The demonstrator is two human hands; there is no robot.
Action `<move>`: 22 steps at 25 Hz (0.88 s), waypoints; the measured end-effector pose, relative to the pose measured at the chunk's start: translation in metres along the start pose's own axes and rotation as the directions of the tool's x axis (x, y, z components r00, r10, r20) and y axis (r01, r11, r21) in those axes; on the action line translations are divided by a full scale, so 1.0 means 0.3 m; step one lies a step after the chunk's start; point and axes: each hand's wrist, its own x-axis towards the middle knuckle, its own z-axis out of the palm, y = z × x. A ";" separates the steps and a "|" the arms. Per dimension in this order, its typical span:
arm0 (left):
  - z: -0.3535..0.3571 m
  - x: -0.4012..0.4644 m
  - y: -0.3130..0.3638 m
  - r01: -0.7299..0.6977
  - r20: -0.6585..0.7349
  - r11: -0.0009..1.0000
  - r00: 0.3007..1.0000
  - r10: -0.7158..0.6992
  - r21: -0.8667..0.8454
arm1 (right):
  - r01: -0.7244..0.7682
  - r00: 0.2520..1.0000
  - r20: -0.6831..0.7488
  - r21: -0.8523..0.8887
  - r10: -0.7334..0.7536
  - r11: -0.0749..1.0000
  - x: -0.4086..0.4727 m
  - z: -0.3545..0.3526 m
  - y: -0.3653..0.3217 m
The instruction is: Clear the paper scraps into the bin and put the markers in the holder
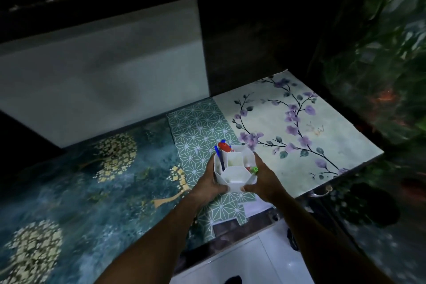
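Observation:
A white holder (pixel 234 176) with hexagonal compartments stands over the green star-patterned sheet (pixel 198 127) on the table. My left hand (pixel 208 182) grips its left side and my right hand (pixel 265 180) grips its right side. A blue marker (pixel 218 157) and a red-capped marker (pixel 224 146) stick out of the far-left compartments. A green-tipped marker (pixel 253 169) pokes out on the right side, beside my right hand. No paper scraps or bin are in view.
The table is covered by a dark teal sheet with gold blossoms (pixel 80 191) and a pale floral sheet (pixel 299 136). A large white board (pixel 99 71) leans at the back. A drawer handle (pixel 320 192) sits under the right edge. Plants (pixel 391 53) crowd the right.

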 end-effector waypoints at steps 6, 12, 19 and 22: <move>0.087 -0.077 -0.001 0.069 -0.102 0.998 0.992 -0.068 0.010 | -0.051 0.999 -0.015 -0.016 0.050 0.999 -0.089 0.002 0.020; 0.307 -0.293 0.001 0.022 -0.247 0.993 0.969 0.008 0.119 | -0.109 0.983 -0.150 0.000 0.108 0.994 -0.392 -0.120 0.121; 0.723 -0.537 0.257 -0.261 0.109 0.919 0.965 0.239 0.295 | -0.173 0.882 -0.440 0.027 0.167 0.984 -0.945 -0.414 0.225; 0.934 -0.643 0.410 -0.417 0.292 0.851 0.898 0.330 0.318 | -0.210 0.775 -0.608 0.008 0.171 0.978 -1.200 -0.573 0.246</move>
